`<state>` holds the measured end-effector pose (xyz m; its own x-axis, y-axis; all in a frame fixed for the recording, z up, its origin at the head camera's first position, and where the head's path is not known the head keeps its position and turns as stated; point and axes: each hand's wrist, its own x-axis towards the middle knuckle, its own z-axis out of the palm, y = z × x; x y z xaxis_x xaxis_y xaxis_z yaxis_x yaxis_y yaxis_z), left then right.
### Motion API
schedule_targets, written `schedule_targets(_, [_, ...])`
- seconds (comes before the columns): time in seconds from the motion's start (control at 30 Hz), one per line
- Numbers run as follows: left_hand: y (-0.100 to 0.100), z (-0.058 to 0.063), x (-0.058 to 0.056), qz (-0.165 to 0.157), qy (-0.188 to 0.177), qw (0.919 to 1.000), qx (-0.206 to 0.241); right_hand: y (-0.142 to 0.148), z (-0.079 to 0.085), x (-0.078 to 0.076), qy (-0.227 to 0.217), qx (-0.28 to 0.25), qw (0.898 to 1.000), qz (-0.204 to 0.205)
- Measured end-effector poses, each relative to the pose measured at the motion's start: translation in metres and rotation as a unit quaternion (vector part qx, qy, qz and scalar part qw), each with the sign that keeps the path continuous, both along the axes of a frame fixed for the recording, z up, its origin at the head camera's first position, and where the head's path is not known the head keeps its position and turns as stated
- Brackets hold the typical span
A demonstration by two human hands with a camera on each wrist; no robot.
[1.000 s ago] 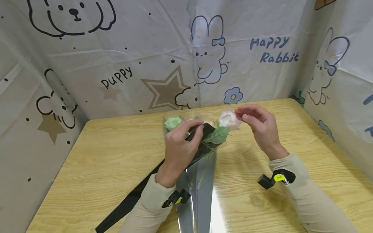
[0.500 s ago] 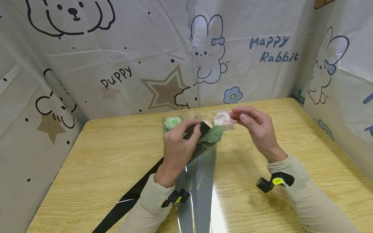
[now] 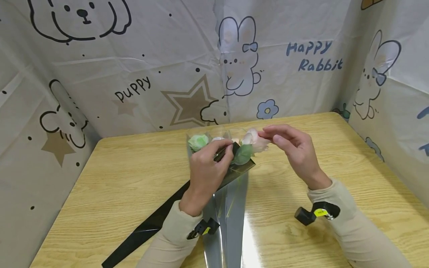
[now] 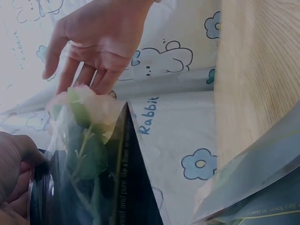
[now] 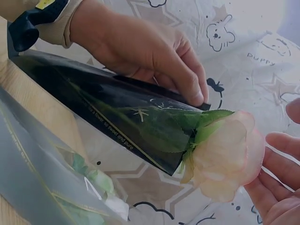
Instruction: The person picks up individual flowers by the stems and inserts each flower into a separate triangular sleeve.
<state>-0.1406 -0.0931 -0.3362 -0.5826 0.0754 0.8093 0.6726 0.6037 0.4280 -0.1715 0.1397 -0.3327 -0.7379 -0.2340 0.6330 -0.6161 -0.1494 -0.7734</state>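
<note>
My left hand [image 3: 207, 165] pinches the open end of a black, printed flower sleeve [image 5: 93, 89] between thumb and fingers. The narrow sleeve slants down to the front left in the head view. From its mouth sticks a pale pink rose [image 5: 225, 154], its stem and leaves inside the wrap and one green leaf [image 3: 242, 154] showing at the rim. The fingertips of my right hand [image 3: 296, 154] touch the outer petals of the rose, with the fingers loosely extended and not wrapped round it. In the left wrist view the stem shows through the sleeve's clear side.
Beneath the black sleeve, a grey, part-clear sleeve [image 3: 236, 223] lies lengthwise on the wooden table [image 3: 110, 175]. A green rose [image 3: 198, 142] and other pale blooms show at its far end. A printed cloth [image 3: 151, 56] stands behind the table and along its sides.
The rose and my right hand have shifted slightly left, toward the sleeve's mouth. The black sleeve's narrow end has slid a little to the front left. My left hand keeps its pinch.
</note>
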Motion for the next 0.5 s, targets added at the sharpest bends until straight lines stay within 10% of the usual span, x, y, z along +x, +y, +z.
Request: schedule_targets(0.5, [0.003, 0.001, 0.002, 0.006, 0.005, 1.0000, -0.003, -0.003, 0.010, 0.018, 0.017, 0.090, 0.996, 0.009])
